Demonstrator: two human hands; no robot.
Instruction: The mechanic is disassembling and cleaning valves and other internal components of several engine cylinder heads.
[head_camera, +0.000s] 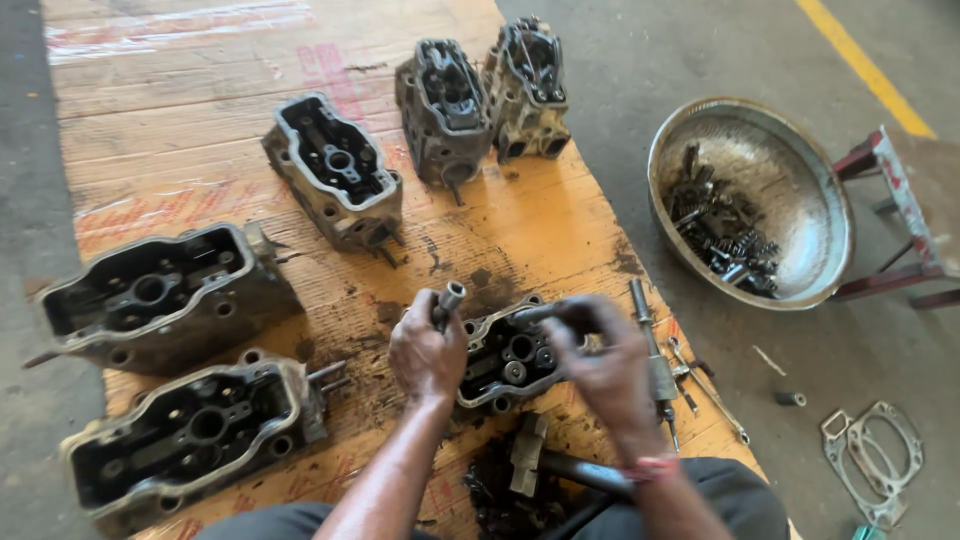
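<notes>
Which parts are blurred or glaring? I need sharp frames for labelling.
Head view: the right hand is motion-blurred over the grimy metal cylinder head; the left hand with its short metal tool is sharper; daylight whitens the wooden board's far end.

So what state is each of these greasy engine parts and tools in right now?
Left hand: closed around a small metal cylinder, held upright.
Right hand: blurred, gripping the top edge of the cylinder head.
Cylinder head: lying open side up on the board.
Five other heads: lying apart, untouched.
Metal bowl: partly filled with dark small parts.
Hammer: lying flat.
Gaskets: flat on the floor.
</notes>
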